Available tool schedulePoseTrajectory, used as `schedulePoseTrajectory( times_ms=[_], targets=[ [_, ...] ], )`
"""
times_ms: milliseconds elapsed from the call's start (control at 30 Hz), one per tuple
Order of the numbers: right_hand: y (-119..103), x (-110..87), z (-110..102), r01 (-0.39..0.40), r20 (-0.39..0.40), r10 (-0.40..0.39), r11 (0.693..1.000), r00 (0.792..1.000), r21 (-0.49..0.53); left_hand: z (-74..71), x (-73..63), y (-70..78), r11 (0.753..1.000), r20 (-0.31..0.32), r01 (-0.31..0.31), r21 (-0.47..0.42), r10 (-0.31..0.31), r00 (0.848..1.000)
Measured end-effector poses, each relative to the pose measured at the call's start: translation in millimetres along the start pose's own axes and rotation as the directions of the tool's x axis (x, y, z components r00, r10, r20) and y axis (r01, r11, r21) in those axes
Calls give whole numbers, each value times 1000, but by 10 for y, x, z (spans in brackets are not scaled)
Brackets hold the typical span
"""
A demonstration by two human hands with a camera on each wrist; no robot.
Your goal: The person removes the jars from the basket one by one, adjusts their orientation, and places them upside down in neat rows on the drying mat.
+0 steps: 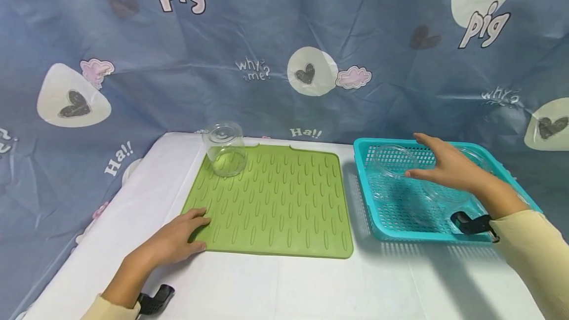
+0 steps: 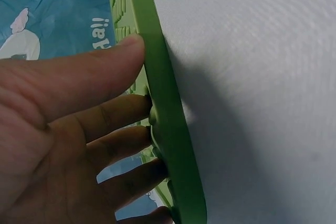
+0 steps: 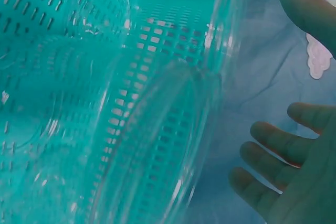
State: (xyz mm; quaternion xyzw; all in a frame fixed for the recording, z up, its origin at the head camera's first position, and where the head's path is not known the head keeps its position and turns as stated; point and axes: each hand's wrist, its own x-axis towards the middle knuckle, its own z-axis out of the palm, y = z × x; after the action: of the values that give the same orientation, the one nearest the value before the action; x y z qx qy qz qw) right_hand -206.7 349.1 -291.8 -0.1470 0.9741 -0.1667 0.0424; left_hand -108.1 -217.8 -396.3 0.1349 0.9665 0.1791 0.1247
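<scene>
My left hand (image 1: 178,236) rests on the near left corner of a green ridged mat (image 1: 275,201), fingers relaxed at its edge. In the left wrist view, the thumb and fingertips touch the mat's rim. A clear plastic cup (image 1: 225,149) stands upside down on the mat's far left corner. Over a turquoise basket (image 1: 378,223) hovers my right hand (image 1: 453,167), thumb and fingers spread with nothing between them. Several clear round containers lie in the basket; the right wrist view shows one clear container (image 3: 157,145) close up, apart from the fingers.
A white cloth (image 1: 306,285) covers the table. Behind it hangs a blue printed sheet (image 1: 249,23), close to the far sides of the mat and basket. A strip of white cloth separates the mat from the basket.
</scene>
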Motion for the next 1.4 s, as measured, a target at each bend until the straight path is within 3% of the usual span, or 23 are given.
schedulePoseTrajectory(
  times_ms=[233, 500, 700, 1000, 1400],
  targets=[
    [-23, 221, 110, -9, 74, 9, 1000, 997, 1, 29, -6, -34, 1000, -18, -6, -1, 6, 1000],
    [-5, 298, 194, -42, 109, 41, 999, 993, 2, 13, 13, -34, 1000, -13, -20, 10, 20, 1000],
    [6, 352, 308, -76, 154, 83, 996, 985, -53, 20, 8, -26, 1000, -14, -14, 0, 14, 1000],
    [-10, 381, 347, -63, 123, 70, 996, 990, -60, 6, 7, -44, 1000, -15, -20, 10, 21, 1000],
    [-49, 364, 312, -45, 79, 43, 999, 996, 25, 15, -6, -32, 1000, -17, -19, -3, 19, 1000]
  ],
)
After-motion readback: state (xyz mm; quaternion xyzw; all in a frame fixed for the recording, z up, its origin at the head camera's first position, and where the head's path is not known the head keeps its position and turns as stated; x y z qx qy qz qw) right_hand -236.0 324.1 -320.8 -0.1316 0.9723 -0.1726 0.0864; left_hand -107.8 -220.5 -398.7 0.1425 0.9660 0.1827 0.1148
